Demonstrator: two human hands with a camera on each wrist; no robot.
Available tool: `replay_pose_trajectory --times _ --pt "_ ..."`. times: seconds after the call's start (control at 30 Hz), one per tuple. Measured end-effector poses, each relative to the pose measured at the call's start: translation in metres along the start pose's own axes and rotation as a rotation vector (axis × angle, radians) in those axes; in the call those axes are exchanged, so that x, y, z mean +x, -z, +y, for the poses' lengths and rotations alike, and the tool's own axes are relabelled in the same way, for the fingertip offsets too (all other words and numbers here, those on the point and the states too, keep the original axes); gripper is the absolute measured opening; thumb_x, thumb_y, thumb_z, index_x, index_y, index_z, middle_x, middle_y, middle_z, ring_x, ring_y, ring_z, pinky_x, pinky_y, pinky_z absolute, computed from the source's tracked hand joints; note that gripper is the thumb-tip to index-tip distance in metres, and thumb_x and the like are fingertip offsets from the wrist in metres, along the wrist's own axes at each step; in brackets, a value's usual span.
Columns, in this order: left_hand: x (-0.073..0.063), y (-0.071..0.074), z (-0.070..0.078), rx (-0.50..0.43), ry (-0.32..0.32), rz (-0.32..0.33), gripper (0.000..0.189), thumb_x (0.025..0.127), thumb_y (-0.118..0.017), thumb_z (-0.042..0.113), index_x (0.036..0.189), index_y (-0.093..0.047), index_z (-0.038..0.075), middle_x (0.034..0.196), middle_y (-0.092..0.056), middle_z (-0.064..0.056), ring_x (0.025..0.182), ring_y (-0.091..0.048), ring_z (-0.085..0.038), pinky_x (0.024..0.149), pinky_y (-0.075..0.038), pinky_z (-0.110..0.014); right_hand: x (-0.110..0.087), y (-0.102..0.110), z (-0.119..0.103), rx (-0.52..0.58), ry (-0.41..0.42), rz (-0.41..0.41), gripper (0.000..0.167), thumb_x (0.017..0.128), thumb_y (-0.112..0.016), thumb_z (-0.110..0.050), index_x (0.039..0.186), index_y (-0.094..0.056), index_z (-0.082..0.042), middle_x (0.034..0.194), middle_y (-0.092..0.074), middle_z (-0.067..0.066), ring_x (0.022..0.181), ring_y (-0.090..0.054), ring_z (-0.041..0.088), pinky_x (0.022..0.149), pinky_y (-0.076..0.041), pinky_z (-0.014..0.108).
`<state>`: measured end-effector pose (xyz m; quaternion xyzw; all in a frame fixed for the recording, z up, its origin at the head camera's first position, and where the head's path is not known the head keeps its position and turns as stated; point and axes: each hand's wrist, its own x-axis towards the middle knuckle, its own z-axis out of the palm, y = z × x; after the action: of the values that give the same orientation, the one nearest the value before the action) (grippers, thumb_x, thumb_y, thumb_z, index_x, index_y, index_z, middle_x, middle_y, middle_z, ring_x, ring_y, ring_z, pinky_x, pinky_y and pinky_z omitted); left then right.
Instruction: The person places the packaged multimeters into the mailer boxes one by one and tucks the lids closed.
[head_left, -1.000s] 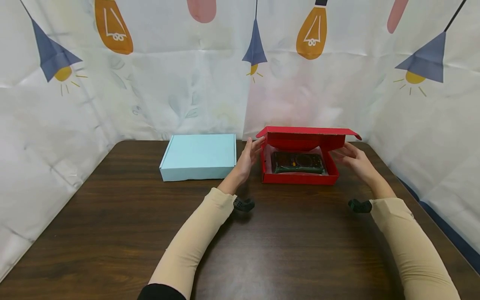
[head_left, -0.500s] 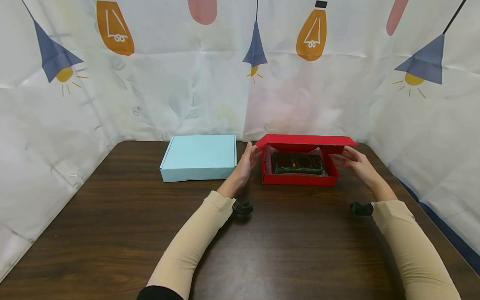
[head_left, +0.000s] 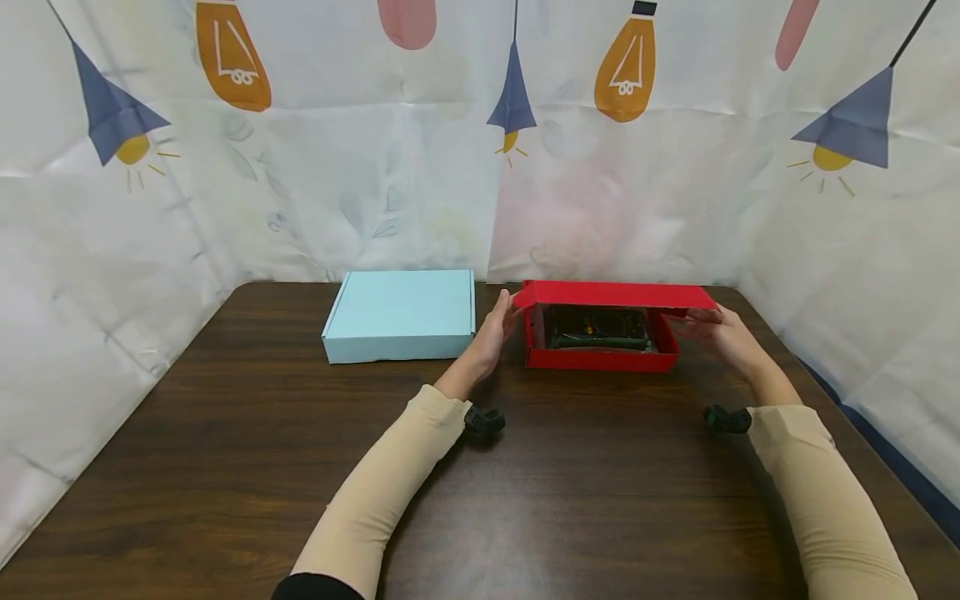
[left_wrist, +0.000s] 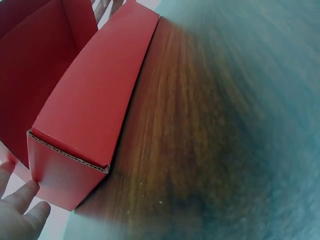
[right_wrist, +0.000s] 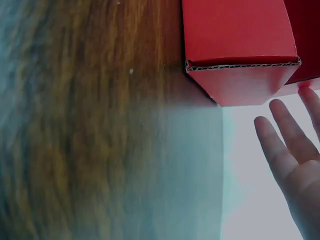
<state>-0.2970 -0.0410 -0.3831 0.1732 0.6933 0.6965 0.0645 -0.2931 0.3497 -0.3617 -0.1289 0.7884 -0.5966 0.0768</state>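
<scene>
A red cardboard box (head_left: 600, 359) stands at the back right of the table with its lid (head_left: 617, 294) partly lowered. Under the lid lies a dark multimeter (head_left: 592, 330) in clear wrap, its upper part covered from view. My left hand (head_left: 487, 340) is at the lid's left corner, fingers extended; in the left wrist view its fingertips (left_wrist: 31, 187) are at the box's end wall. On the other side, my right hand (head_left: 726, 340) has its fingers at the lid's right end. Those fingers (right_wrist: 287, 125) look straight and spread in the right wrist view.
A closed light blue box (head_left: 405, 310) sits left of the red one, close to my left hand. Both boxes are on a dark wooden table (head_left: 585, 483). Behind it hangs a white curtain (head_left: 315, 183) printed with lamps and bulbs.
The red lid has swung down toward the front, hiding more of the multimeter. Both hands have come down slightly with it. The blue box stays where it was.
</scene>
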Motion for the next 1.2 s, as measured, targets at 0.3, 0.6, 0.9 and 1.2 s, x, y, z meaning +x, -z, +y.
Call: replay_pose_trajectory --times 0.3,0.6,0.9,1.2 --pt "0.003 -0.001 0.017 -0.031 -0.042 -0.02 0.061 0.111 -0.024 0.043 0.161 -0.033 0.009 0.162 -0.034 -0.013 0.149 -0.033 -0.035 0.121 -0.018 -0.057 0.0 -0.003 -0.008 0.591 0.218 -0.089 0.052 0.113 -0.025 -0.013 0.165 -0.02 -0.016 0.156 -0.045 0.002 0.117 -0.066 0.016 0.101 -0.05 0.029" --pt "0.005 0.003 0.031 0.04 -0.004 -0.026 0.063 0.108 -0.033 0.046 0.161 -0.034 0.013 0.162 -0.035 -0.013 0.146 -0.035 -0.041 0.118 -0.019 -0.064 -0.004 0.007 -0.013 0.702 0.229 -0.206 0.057 0.111 -0.01 -0.015 0.158 -0.042 -0.017 0.163 -0.031 0.0 0.129 -0.058 0.026 0.106 -0.048 0.036" --pt "0.01 0.001 0.036 0.113 0.025 -0.02 0.064 0.104 -0.048 0.04 0.157 -0.039 0.008 0.154 -0.042 -0.015 0.14 -0.04 -0.033 0.118 -0.027 -0.055 -0.004 0.007 -0.018 0.359 0.212 -0.189 0.047 0.112 -0.029 -0.022 0.157 -0.043 -0.021 0.16 -0.025 0.003 0.124 -0.057 0.014 0.102 -0.049 0.027" --pt "0.004 -0.002 0.026 0.21 0.041 0.028 0.065 0.096 -0.066 0.035 0.155 -0.044 0.02 0.154 -0.043 -0.009 0.136 -0.041 -0.028 0.107 -0.045 -0.052 -0.001 0.001 -0.01 0.14 0.148 -0.098 0.056 0.106 -0.052 -0.003 0.158 -0.043 -0.021 0.143 -0.045 -0.007 0.114 -0.052 0.01 0.087 -0.053 0.018"
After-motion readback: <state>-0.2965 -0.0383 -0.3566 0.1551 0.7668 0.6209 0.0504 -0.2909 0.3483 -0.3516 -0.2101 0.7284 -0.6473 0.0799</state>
